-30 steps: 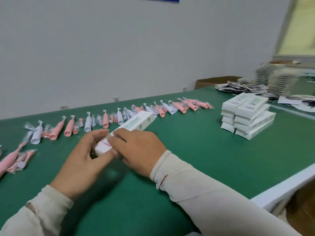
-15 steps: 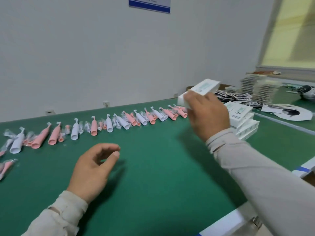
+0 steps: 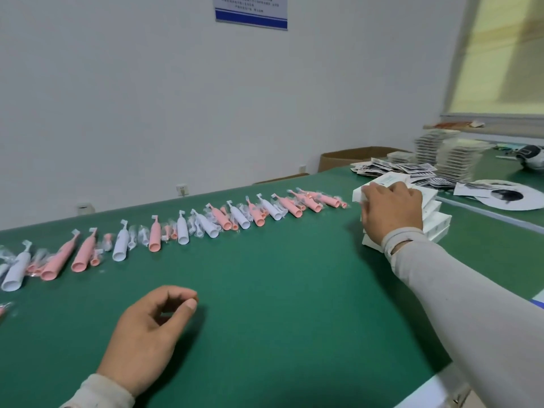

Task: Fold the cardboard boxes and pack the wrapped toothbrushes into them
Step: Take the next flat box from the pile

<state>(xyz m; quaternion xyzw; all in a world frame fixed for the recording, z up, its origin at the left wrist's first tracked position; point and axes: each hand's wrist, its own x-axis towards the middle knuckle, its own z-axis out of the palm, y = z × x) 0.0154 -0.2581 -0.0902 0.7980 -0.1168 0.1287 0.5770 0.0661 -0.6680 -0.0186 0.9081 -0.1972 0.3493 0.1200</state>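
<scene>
On the green table (image 3: 265, 290) lies a long row of wrapped toothbrushes (image 3: 182, 228), running from the left edge toward the box stack; I count about eight pink handles and seven white ones, with small heads in clear wrap between them. At the right end stands a stack of white boxes (image 3: 435, 225), about four layers high; the exact number is hidden by the hand. The right hand (image 3: 393, 210) rests on the top box (image 3: 388, 181) with fingers curled over its near edge. The left hand (image 3: 150, 328) lies on the table, fingers loosely curled, holding nothing. The blue-edged wall notice (image 3: 251, 10) is too blurred to read.
</scene>
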